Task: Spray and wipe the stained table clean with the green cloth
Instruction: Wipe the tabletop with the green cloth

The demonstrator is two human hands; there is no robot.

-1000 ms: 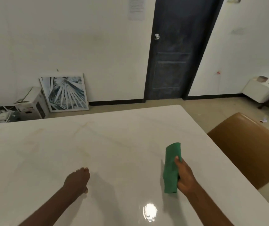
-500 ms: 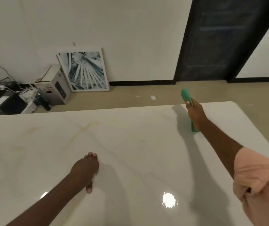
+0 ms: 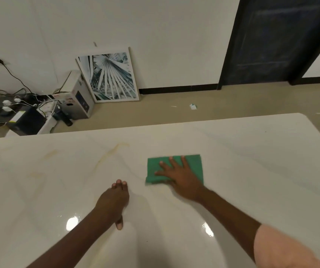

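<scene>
Head view: green cloth flat under right hand on table.

Your right hand lies flat on the cloth, which lies on the table. Your left hand rests on the table just left of it. The stains lie beyond your left hand, left of the cloth.
</scene>
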